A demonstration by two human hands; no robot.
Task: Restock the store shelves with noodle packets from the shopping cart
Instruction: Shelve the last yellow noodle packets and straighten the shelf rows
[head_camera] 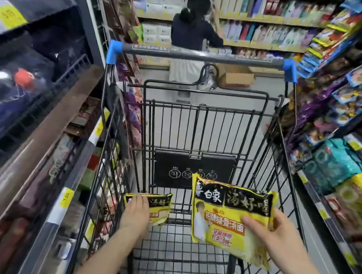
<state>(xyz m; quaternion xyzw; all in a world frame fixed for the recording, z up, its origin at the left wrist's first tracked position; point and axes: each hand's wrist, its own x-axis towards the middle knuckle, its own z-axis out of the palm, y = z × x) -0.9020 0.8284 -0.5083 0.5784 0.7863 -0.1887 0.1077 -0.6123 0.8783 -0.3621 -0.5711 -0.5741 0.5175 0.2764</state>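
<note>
A black wire shopping cart [199, 125] with a grey handle and blue end caps stands in the aisle in front of me. My right hand [275, 234] grips a large yellow-and-black noodle packet [228, 210], held up above the cart basket. My left hand [135, 213] is down inside the basket, its fingers over a second, smaller-looking yellow noodle packet [161, 209] and gripping it near the cart's floor.
Shelves full of packets line both sides: dark racks with yellow price tags [66, 198] on the left, colourful packets [340, 116] on the right. A person in a dark top [192, 32] stands beyond the cart beside a cardboard box [235, 75] on the floor.
</note>
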